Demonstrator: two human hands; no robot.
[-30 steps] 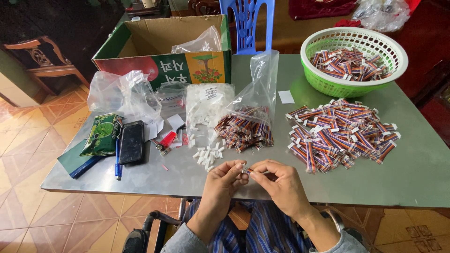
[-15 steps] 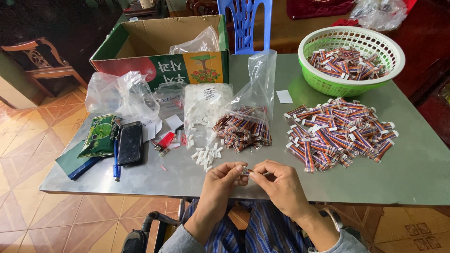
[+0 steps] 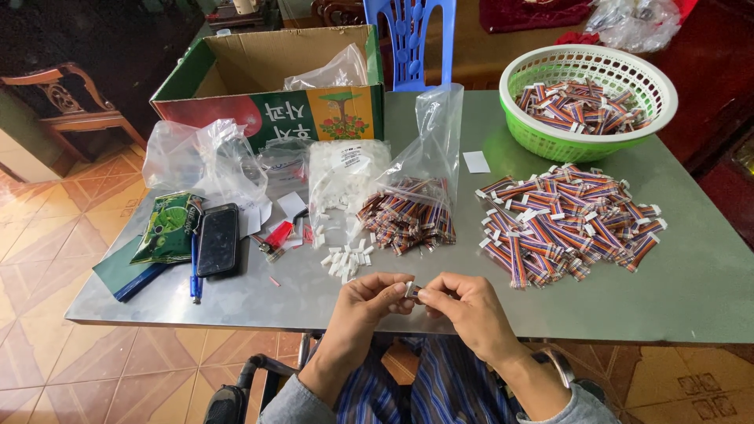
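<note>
My left hand and my right hand meet over the near edge of the grey table. Between their fingertips they pinch one short multicoloured ribbon cable with a white connector. Just beyond the hands lies a small scatter of loose white connectors. A clear bag of ribbon cables stands behind that. To the right a big loose pile of cables with white ends spreads over the table.
A green basket with more cables stands at the back right. A cardboard box sits at the back left, with clear bags, a black phone, a green packet and a blue pen. A blue chair is behind.
Both hands stay together at the table edge; the fingers shift slightly on the small cable piece. Nothing else on the table has moved.
</note>
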